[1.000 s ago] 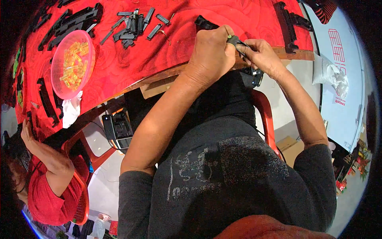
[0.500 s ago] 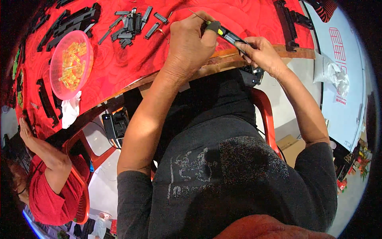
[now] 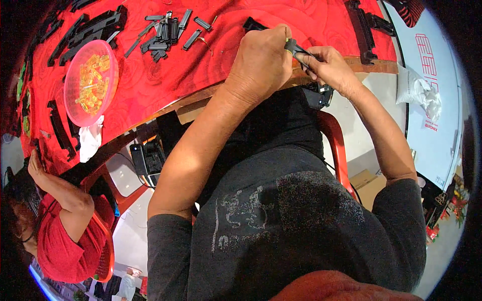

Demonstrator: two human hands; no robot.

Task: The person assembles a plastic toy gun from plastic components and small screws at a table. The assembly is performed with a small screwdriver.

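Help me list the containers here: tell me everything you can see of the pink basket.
The pink basket is round, apparently plastic, with small openings in its wall. It seems to stand upright on the red tablecloth, near the edge. Translucent yellow pieces lie heaped inside, leaving part of the inner wall bare. A crumpled white item adjoins its near side, possibly reaching underneath. Nobody is touching it.

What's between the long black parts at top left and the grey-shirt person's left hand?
In the head view, a heap of small black pieces on red cloth lies between the long black parts and the left hand.
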